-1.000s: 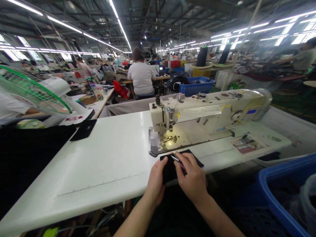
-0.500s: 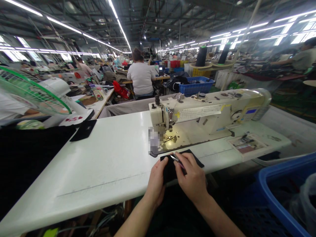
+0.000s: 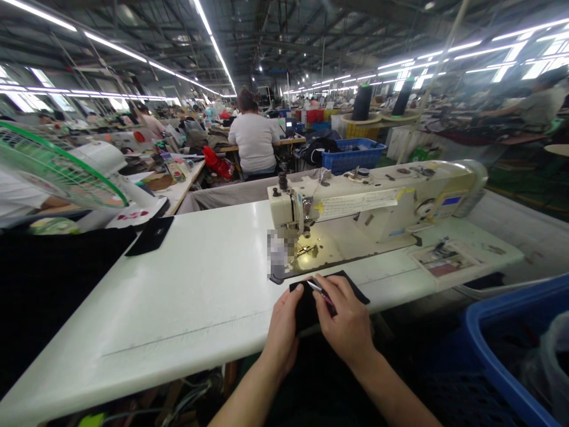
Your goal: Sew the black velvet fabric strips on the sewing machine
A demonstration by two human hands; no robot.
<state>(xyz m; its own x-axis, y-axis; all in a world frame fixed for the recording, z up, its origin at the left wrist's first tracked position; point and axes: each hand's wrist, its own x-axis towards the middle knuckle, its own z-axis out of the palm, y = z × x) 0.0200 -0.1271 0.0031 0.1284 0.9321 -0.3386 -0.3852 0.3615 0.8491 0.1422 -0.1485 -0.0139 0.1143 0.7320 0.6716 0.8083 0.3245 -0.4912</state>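
Observation:
A small piece of black fabric [image 3: 307,311] lies at the front edge of the white sewing table [image 3: 200,284], just in front of the cream sewing machine [image 3: 373,204]. My left hand [image 3: 282,332] grips the fabric's left edge with its fingers closed on it. My right hand [image 3: 347,323] rests on the fabric's right part and pinches a thin metal tool [image 3: 317,289], like tweezers or snips, whose tip points at the cloth.
A green-rimmed fan [image 3: 57,172] and dark cloth [image 3: 53,267] sit at the table's left. A black fabric piece [image 3: 150,235] lies near them. A blue bin [image 3: 511,350] stands at my right. A person in white [image 3: 254,139] sits ahead at another table.

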